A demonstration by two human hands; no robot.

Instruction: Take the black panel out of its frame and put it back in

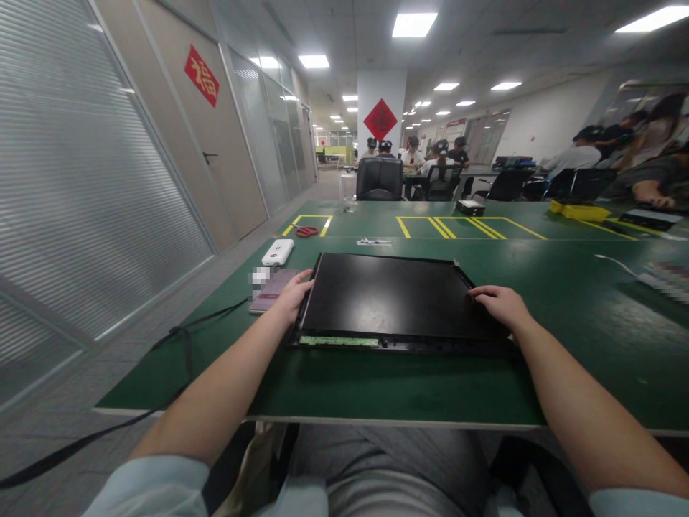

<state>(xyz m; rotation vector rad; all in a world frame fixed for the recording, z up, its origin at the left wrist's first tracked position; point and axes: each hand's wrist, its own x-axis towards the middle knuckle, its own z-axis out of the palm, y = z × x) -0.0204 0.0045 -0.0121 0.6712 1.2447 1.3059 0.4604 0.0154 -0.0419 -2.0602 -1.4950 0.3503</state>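
A black LCD screen panel (387,294) lies in a thin black frame (463,346) on the green table, with a green circuit strip (339,342) along its near edge. At the panel's left side is my left hand (296,296), its fingers closed on the edge; some fingertips are hidden. My right hand (502,304) pinches the panel's right edge between thumb and fingers. The panel seems to sit slightly askew in the frame.
Left of the panel are a phone (273,290), a white power bank (278,252) and a black strap (186,337). Red scissors (306,231) and small pale strips (374,243) lie beyond. A yellow tray (578,210) and a white cable (619,264) are rightward. People sit in the background.
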